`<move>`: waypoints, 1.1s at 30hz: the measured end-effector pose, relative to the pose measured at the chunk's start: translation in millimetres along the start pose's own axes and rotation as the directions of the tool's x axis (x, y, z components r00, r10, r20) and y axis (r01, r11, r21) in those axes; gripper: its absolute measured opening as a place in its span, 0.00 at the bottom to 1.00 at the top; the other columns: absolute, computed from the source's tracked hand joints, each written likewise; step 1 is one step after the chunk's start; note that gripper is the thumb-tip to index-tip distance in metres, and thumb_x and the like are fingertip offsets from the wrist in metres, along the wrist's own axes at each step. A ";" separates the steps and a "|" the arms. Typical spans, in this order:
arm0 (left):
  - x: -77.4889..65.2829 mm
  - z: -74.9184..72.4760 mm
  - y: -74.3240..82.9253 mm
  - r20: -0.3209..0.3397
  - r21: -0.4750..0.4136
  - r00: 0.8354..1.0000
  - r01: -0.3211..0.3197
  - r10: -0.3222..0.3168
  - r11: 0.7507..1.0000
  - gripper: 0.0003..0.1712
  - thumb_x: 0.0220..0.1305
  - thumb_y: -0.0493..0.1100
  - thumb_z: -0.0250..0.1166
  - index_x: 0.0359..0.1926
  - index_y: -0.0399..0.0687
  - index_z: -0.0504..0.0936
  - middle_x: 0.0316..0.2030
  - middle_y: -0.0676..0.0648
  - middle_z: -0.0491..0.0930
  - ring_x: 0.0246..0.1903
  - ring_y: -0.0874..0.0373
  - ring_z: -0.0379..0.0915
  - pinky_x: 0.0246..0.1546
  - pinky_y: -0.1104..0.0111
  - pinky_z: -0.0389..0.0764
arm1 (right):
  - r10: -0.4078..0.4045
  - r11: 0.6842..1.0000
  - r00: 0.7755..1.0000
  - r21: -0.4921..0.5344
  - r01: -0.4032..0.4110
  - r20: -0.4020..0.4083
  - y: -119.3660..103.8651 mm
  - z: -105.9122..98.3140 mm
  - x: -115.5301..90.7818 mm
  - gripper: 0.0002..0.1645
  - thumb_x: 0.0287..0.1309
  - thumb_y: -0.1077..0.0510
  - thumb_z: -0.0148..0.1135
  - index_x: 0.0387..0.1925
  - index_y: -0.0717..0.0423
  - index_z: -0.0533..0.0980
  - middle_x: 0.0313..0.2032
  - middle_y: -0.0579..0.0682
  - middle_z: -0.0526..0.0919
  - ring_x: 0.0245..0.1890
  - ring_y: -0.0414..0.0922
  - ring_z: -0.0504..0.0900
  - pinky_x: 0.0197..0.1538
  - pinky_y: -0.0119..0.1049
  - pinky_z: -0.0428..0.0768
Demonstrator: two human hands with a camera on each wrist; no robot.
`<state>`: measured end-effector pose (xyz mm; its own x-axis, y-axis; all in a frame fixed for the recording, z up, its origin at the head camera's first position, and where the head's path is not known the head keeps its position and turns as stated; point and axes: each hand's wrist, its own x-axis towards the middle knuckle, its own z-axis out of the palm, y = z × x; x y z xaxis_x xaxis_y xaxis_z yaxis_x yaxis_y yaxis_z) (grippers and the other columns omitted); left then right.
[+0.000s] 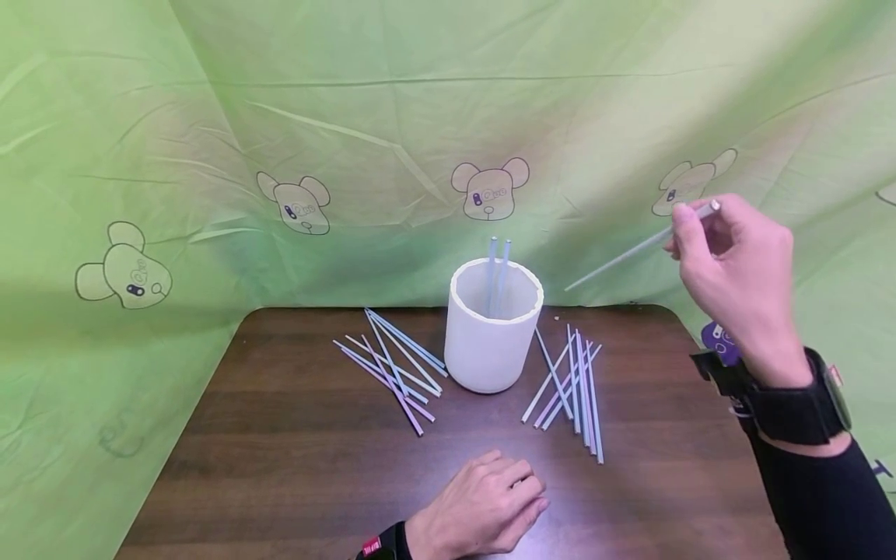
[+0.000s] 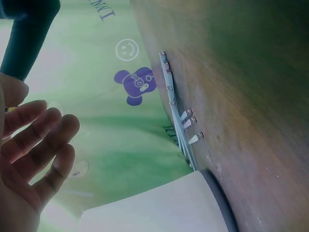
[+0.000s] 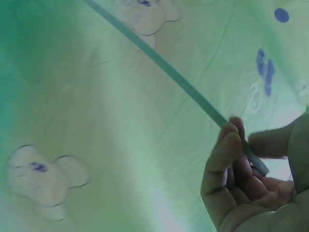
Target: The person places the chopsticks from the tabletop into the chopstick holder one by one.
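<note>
High at the right in the head view, my right hand (image 1: 742, 264) pinches a thin, straw-like pale stick (image 1: 630, 253) between thumb and fingers. The stick slants down to the left, its lower tip in the air to the right of a white cylindrical cup (image 1: 483, 358). In the right wrist view, the fingers grip this stick (image 3: 178, 79) near one end. Two bluish sticks (image 1: 504, 268) stand upright inside the cup. My left hand (image 1: 483, 502) is at the table's front, fingers loosely bent, holding nothing.
Loose blue and purple sticks (image 1: 392, 369) lie crossed on the brown table (image 1: 294, 482) left of the cup. A second group of sticks (image 1: 588, 397) lies to its right. Behind the table hangs a green cloth (image 1: 392, 117) with printed bear heads.
</note>
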<state>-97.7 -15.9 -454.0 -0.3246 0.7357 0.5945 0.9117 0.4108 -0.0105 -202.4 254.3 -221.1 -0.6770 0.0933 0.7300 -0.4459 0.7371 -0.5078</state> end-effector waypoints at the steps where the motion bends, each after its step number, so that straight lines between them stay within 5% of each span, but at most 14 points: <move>1: -0.3 -0.2 -0.2 -0.003 0.006 1.000 -0.004 0.004 1.000 0.07 0.74 0.50 0.56 0.37 0.59 0.79 0.30 0.62 0.76 0.31 0.71 0.73 0.36 0.80 0.70 | -0.010 1.000 1.000 0.012 0.010 -0.010 -6.5 2.8 4.0 0.07 0.69 0.55 0.62 0.35 0.53 0.81 0.23 0.23 0.78 0.21 0.24 0.75 0.28 0.15 0.72; 8: -1.3 -2.0 0.2 0.051 -0.023 0.998 0.038 -0.037 0.999 0.10 0.75 0.51 0.55 0.39 0.59 0.81 0.31 0.61 0.77 0.30 0.71 0.72 0.36 0.80 0.68 | -0.050 0.990 0.998 0.133 0.045 0.034 -29.7 33.6 29.0 0.10 0.72 0.54 0.57 0.31 0.38 0.75 0.23 0.27 0.78 0.22 0.28 0.77 0.29 0.17 0.76; 13: -1.8 -2.1 0.8 0.041 -0.002 0.999 0.022 -0.022 1.000 0.09 0.75 0.50 0.55 0.39 0.59 0.81 0.31 0.62 0.78 0.31 0.71 0.73 0.36 0.81 0.69 | -0.006 0.992 0.984 0.122 -0.016 0.179 -28.4 69.1 40.3 0.13 0.73 0.50 0.55 0.32 0.49 0.77 0.23 0.32 0.78 0.22 0.33 0.77 0.27 0.21 0.74; 20: -3.3 -3.0 1.6 0.037 0.006 0.999 0.021 -0.021 1.000 0.08 0.75 0.50 0.55 0.39 0.60 0.80 0.30 0.62 0.77 0.30 0.72 0.72 0.34 0.83 0.64 | 0.003 0.997 0.939 0.074 -0.030 0.343 -12.3 122.0 43.3 0.19 0.74 0.51 0.54 0.34 0.62 0.78 0.27 0.55 0.83 0.22 0.39 0.76 0.24 0.25 0.72; 33: -4.7 -2.5 1.8 0.041 0.006 0.998 0.044 -0.044 0.999 0.09 0.75 0.50 0.55 0.38 0.60 0.80 0.31 0.63 0.76 0.30 0.72 0.72 0.34 0.82 0.64 | -0.047 0.999 0.890 0.029 0.038 0.454 3.6 181.8 41.0 0.20 0.70 0.50 0.60 0.25 0.58 0.77 0.16 0.47 0.72 0.17 0.42 0.66 0.21 0.31 0.63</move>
<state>-93.9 -20.0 -454.8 -0.3746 0.7384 0.5608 0.8950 0.4459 0.0107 -338.1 139.1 -276.2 -0.8472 -0.2552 0.4660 -0.4880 0.7205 -0.4927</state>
